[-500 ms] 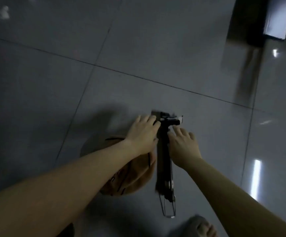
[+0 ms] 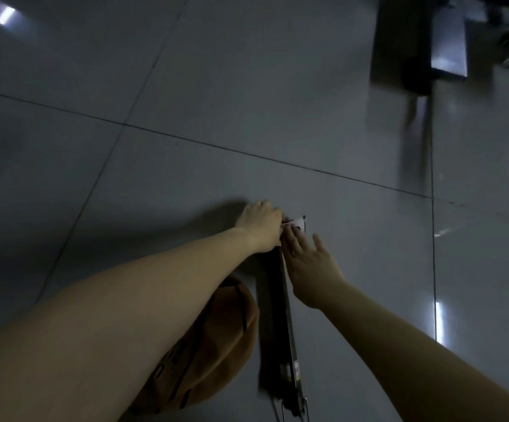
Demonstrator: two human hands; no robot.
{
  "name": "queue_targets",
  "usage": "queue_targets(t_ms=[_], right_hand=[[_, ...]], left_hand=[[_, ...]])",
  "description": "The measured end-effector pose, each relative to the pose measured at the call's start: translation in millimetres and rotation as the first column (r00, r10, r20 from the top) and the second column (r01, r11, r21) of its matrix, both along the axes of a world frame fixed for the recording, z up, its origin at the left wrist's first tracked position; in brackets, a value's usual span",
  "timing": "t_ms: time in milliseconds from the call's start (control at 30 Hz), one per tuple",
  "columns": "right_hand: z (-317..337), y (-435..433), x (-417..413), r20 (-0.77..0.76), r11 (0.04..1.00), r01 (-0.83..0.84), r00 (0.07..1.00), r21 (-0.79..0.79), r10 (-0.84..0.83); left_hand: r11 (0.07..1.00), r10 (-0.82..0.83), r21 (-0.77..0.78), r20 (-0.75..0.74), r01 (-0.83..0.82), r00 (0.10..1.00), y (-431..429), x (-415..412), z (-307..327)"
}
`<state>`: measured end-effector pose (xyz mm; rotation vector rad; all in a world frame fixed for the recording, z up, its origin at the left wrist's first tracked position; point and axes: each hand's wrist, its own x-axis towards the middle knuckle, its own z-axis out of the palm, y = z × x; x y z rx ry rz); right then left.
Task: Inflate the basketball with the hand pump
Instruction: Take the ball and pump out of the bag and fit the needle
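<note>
Item 1, hand pump [image 2: 273, 315]: black barrel standing on the floor, seen from above, running from between your hands down to the lower edge of the view. A wire foot bracket [image 2: 296, 409] shows at its base. Its handle [image 2: 298, 223] is at the far end, with a pale part showing on the right side.

Item 2, your left hand [image 2: 261, 225]: fingers curled down over the left end of the handle, gripping it. The knuckles face up and the fingertips are hidden.

Item 3, your right hand [image 2: 311, 266]: fingers straight and spread, thumb held apart. The fingertips reach the right side of the handle. It wraps round nothing.

Item 4, basketball [image 2: 216, 345]: orange-brown with black seams and dark lettering too blurred to read. It rests on the floor just left of the pump barrel, partly covered by your left forearm. Whether it touches the barrel cannot be told.

Item 5, floor [image 2: 155, 178]: glossy grey tiles with dark joints and light reflections.

Item 6, upper right: a dark furniture leg [image 2: 402, 41] beside a metal box [image 2: 448, 47], well apart from the pump.
</note>
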<state>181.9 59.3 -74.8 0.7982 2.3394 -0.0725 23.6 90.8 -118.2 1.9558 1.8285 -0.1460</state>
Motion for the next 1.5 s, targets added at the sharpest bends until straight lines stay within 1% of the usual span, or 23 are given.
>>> queue_targets(t_ms=[167, 200, 267, 333, 400, 500, 567, 600, 700, 767, 867, 900, 1000, 1100, 1200, 1300, 1333, 1400, 1433, 1500], right_hand=[[-7.9, -10.8, 5.1, 0.014, 0.999, -0.019, 1.000, 0.040, 0.019], [-6.3, -14.0, 4.0, 0.022, 0.999, -0.031, 0.999, 0.033, 0.030], [-1.1, -23.8, 2.5, 0.051, 0.999, -0.041, 0.998, 0.007, 0.040], [10.3, -29.3, 3.8, 0.045, 1.000, -0.005, 0.999, 0.027, 0.004], [32.9, -30.0, 8.4, 0.047, 0.998, -0.005, 0.999, 0.068, 0.002], [85.5, -34.5, 26.1, 0.121, 0.989, -0.107, 0.988, 0.101, 0.095], [125.0, -36.5, 39.3, 0.170, 0.982, -0.127, 0.980, 0.141, 0.103], [149.2, -38.9, 46.3, 0.166, 0.977, -0.113, 0.983, 0.178, 0.083], [208.1, -56.6, 59.2, 0.060, 0.945, -0.052, 0.998, 0.323, 0.035], [232.1, -78.4, 61.3, -0.029, 0.912, -0.027, 0.999, 0.409, 0.042], [250.9, -119.9, 58.8, -0.114, 0.903, -0.022, 0.990, 0.430, 0.079], [252.1, -133.9, 59.6, -0.117, 0.906, -0.024, 0.990, 0.424, 0.081], [246.6, -167.3, 67.0, -0.137, 0.916, 0.018, 0.990, 0.401, 0.041], [240.5, -186.4, 71.2, -0.191, 0.924, 0.052, 0.981, 0.379, 0.023], [232.1, -197.6, 67.0, -0.259, 0.925, 0.094, 0.966, 0.367, 0.004], [223.6, -202.7, 66.6, -0.335, 0.932, 0.129, 0.942, 0.338, -0.009], [222.2, -201.9, 67.4, -0.350, 0.932, 0.124, 0.937, 0.340, 0.003], [220.6, -200.0, 68.4, -0.359, 0.936, 0.123, 0.933, 0.329, 0.003], [218.3, -199.1, 69.0, -0.362, 0.941, 0.140, 0.932, 0.307, -0.021], [213.8, -197.0, 70.9, -0.395, 0.943, 0.257, 0.905, 0.210, -0.159]], left_hand=[[0.986, 0.049, 0.154, 0.128, -0.069, 0.991, -21.3, -5.3, 6.2], [0.979, 0.031, 0.194, 0.151, -0.061, 0.988, -28.0, -4.8, 13.8], [0.958, -0.060, 0.285, 0.164, 0.011, 0.985, -38.1, 0.5, 31.3], [0.942, -0.121, 0.331, 0.191, 0.052, 0.974, -42.7, 6.1, 55.1], [0.927, -0.140, 0.371, 0.209, 0.054, 0.968, -44.6, 7.1, 81.4], [0.932, -0.132, 0.361, 0.249, 0.034, 0.960, -62.4, 4.0, 124.2], [0.935, -0.169, 0.344, 0.220, 0.086, 0.961, -78.4, 4.6, 147.7], [0.932, -0.193, 0.345, 0.201, 0.115, 0.960, -88.3, 7.0, 162.8], [0.916, -0.247, 0.349, 0.097, 0.199, 0.964, -123.8, 14.2, 202.3], [0.891, -0.297, 0.362, 0.012, 0.272, 0.955, -148.5, 21.7, 219.7], [0.852, -0.338, 0.370, -0.154, 0.371, 0.929, -183.2, 32.8, 236.7], [0.854, -0.326, 0.374, -0.158, 0.362, 0.932, -193.8, 35.0, 239.4], [0.894, -0.256, 0.371, -0.032, 0.250, 0.966, -220.4, 40.3, 239.4], [0.926, -0.253, 0.304, 0.067, 0.222, 0.965, -234.7, 47.5, 241.9], [0.930, -0.246, 0.305, 0.101, 0.205, 0.964, -242.7, 51.2, 241.5], [0.923, -0.274, 0.301, 0.078, 0.239, 0.959, -247.9, 52.8, 236.0], [0.916, -0.284, 0.311, 0.063, 0.252, 0.957, -248.3, 53.8, 234.9], [0.915, -0.272, 0.336, 0.098, 0.225, 0.957, -245.0, 54.0, 232.7], [0.922, -0.253, 0.335, 0.137, 0.196, 0.958, -242.6, 54.7, 231.8], [0.932, -0.235, 0.323, 0.192, 0.164, 0.953, -239.5, 58.5, 229.7]])
